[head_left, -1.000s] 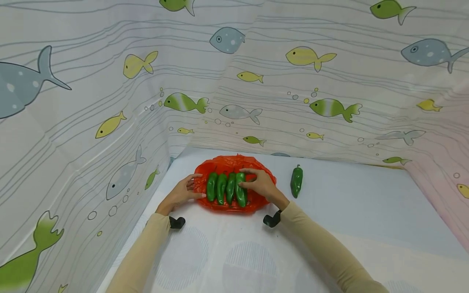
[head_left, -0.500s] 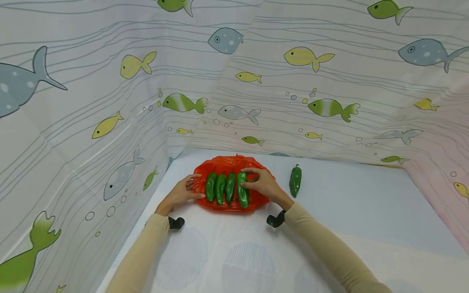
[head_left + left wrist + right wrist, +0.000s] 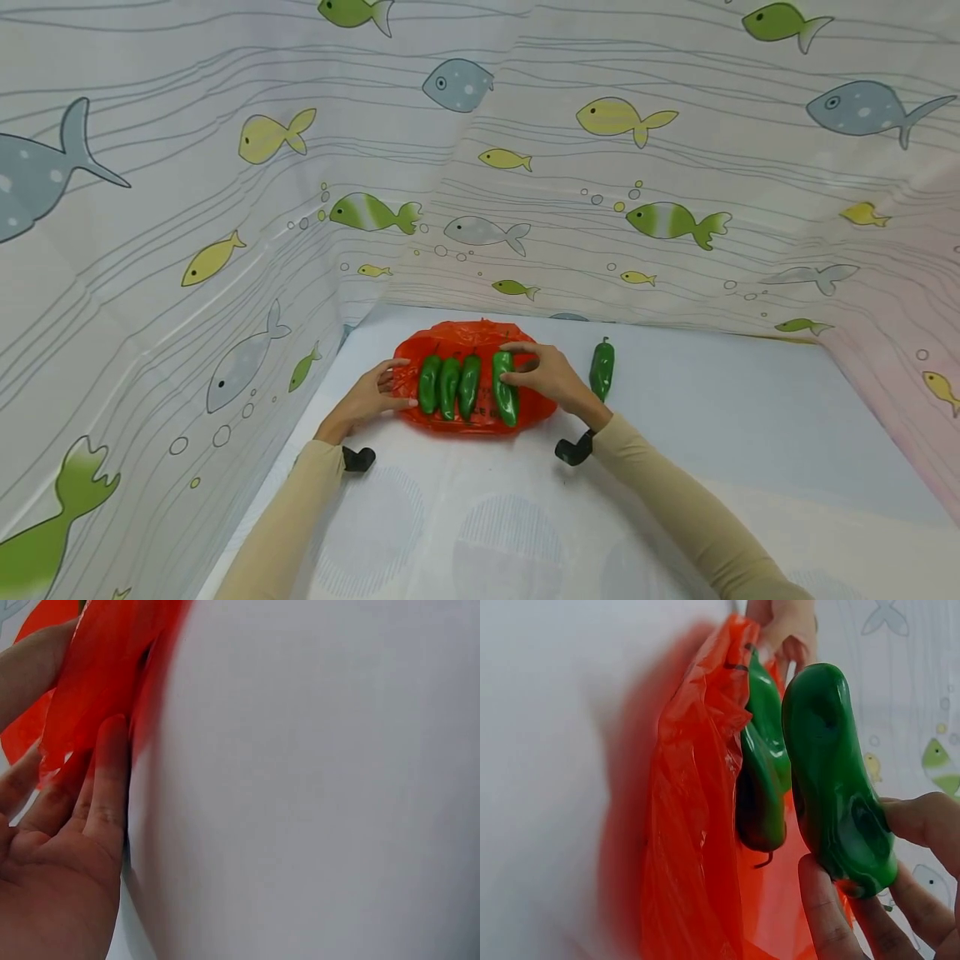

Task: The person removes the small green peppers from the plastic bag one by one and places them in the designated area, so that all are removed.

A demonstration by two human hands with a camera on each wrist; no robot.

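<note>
My right hand [image 3: 557,379] holds a glossy green chili pepper [image 3: 505,396] between thumb and fingers, over the right part of a red plastic bag [image 3: 468,332]. In the right wrist view that held pepper [image 3: 829,765] is upright in the fingers, apart from the other peppers beyond. Three more green peppers [image 3: 448,389] lie side by side on the bag. At the bag's left edge is my left hand [image 3: 363,402]; in the left wrist view its thumb and fingers [image 3: 109,787] take the red plastic between them, some fingertips showing through it.
One more green pepper [image 3: 602,367] lies on the white table [image 3: 720,400], right of the bag and partly behind my right wrist. Fish-printed sheets [image 3: 555,192] rise around the table's back and sides. Dark wrist mounts [image 3: 574,450] stick out below both hands.
My right hand has drawn the fourth pepper rightward out of the row, so a gap with dark print on the bag now shows. The left hand stays at the bag's left edge.
</note>
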